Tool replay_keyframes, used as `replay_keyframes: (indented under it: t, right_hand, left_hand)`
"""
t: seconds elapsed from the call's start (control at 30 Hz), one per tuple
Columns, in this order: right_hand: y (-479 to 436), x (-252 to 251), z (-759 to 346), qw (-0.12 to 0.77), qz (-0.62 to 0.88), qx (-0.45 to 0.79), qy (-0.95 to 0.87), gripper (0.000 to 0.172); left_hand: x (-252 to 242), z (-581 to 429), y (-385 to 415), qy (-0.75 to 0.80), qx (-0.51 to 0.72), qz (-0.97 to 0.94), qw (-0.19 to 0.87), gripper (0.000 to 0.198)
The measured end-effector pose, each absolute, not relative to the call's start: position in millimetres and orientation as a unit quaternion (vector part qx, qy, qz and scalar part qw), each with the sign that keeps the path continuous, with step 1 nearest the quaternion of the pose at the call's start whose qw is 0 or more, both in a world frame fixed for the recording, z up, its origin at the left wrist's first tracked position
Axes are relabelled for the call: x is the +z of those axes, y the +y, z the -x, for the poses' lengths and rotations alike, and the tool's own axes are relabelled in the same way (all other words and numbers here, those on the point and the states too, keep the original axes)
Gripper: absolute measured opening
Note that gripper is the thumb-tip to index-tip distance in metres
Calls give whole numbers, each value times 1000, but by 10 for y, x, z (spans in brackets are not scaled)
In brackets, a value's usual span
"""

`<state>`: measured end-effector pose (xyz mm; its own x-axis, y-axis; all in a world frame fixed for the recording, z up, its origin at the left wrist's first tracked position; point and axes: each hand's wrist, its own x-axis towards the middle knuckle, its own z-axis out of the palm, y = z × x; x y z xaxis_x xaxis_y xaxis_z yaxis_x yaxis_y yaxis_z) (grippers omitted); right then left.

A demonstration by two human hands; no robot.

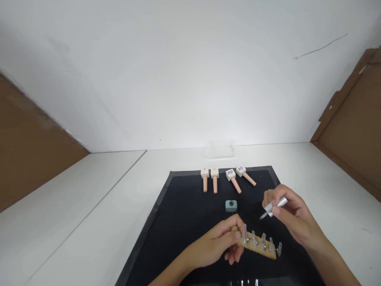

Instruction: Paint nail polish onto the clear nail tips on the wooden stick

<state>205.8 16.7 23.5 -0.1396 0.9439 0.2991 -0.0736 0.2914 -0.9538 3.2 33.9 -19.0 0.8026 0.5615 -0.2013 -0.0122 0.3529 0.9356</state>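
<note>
My left hand (223, 241) grips the left end of a tan nail tip stand (259, 249), tilted above the black mat. Several clear nail tips (263, 240) stand up in a row along it. Between the thumb and fingers of my right hand (293, 216) is a nail polish brush (269, 209) with a silver-white cap. Its bristle end points down and left, apart from the nail tips. A small green polish bottle (231, 205) stands uncapped on the mat, beyond my left hand.
Several white bottles with peach caps (214, 180) lie along the far edge of the black mat (178, 214). A clear plastic tray (220, 152) sits behind them on the white table (119, 190). Brown cardboard panels (354, 119) flank both sides, with a white wall behind.
</note>
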Motion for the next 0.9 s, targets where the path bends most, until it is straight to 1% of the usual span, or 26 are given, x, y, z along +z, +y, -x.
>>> replay_keyframes:
  t: [0.1,0.23,0.6,0.8,0.9]
  right_hand:
    - [153,256,-2031,513,396,478,-593,29]
    - [137,266,-2001,473,430,490,-592,27]
    - [160,328,-1960,430,353,526,-643,27]
    - [154,388,-1923,408,343,518,-669,22]
    - [154,405,-1915,396,356,511,-675,16]
  left_hand:
    - [-180,-31,336,255,184,-541,780,39]
    - [-159,-24,336,262,186,-540,778,39]
    - [-134,-63,357,265,183,-542,776,39]
    - [-128,-76,363,269,180,-540,777,40]
    - [-115,-83,363,272,174,-542,776,41]
